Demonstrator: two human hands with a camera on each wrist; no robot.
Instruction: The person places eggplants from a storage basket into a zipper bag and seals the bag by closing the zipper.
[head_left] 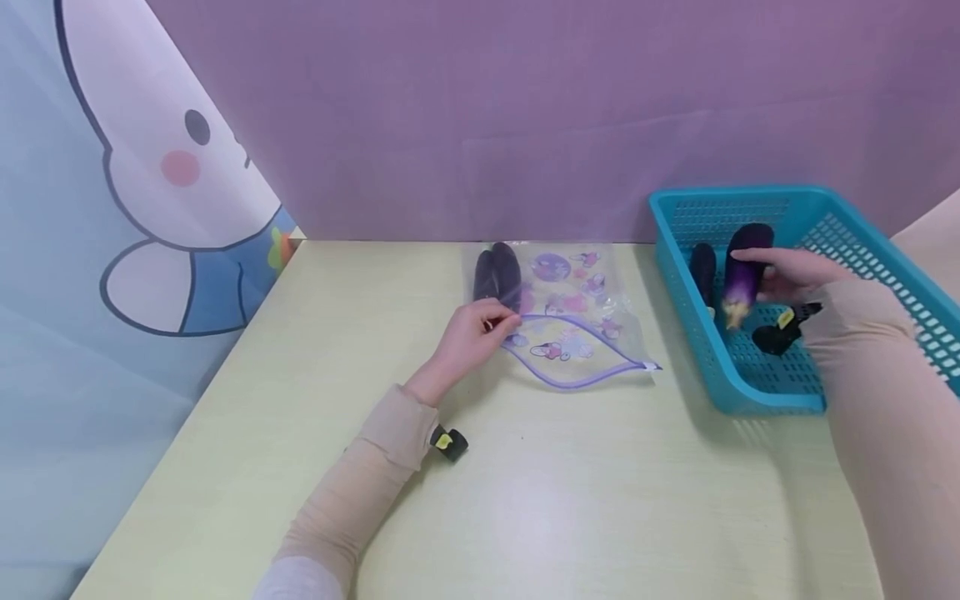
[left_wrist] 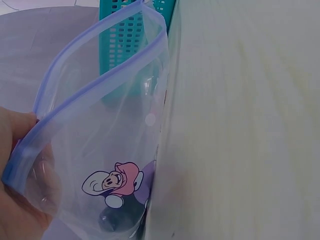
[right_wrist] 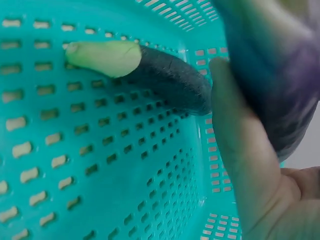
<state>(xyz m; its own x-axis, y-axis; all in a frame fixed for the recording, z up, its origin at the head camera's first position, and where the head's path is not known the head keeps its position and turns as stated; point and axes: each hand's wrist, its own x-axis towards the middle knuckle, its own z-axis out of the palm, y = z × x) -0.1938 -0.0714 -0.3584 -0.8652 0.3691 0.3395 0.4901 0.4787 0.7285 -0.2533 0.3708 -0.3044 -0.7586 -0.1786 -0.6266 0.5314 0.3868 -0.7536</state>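
Observation:
In the head view my left hand pinches the purple rim of a clear zip bag printed with cartoon figures. The bag's mouth gapes toward me, its slider at the right end. Two dark eggplants lie side by side at the bag's left. My right hand grips a purple eggplant over the teal basket, its pale stem end pointing toward me. Another eggplant, with a green cap, rests in the basket, apart from the held one in the right wrist view.
The pale table stretches in front of the bag. A purple cloth hangs behind it, and a blue cartoon-print cloth hangs at the left. The basket's raised walls surround my right hand's work.

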